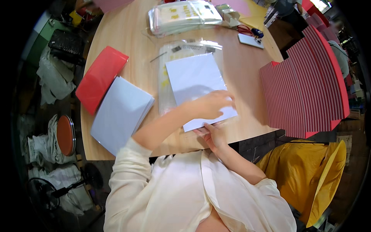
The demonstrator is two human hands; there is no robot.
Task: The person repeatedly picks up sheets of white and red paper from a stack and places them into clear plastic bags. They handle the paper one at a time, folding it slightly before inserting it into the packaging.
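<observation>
A white sheet stack or card (pixel 195 77) lies tilted in front of me, with clear plastic film showing round its edges. Below it is a clear plastic bag (pixel 164 91) with yellow print. My left hand (pixel 214 104) reaches across the right part of the white sheet, its fingers bent and smeared by motion. At the near edge my right hand (pixel 212 135) pinches the sheet, thumb on top and fingers underneath. Whether the sheet is inside the film I cannot tell.
To the left lie a white paper stack (pixel 121 112) and a red stack (pixel 102 77). Farther back are bundled clear bags (pixel 185 17), red-handled scissors (pixel 244 29) and a white phone (pixel 250 41). A large red-and-grey layered stack (pixel 305 85) stands right, above a yellow cloth (pixel 305 170).
</observation>
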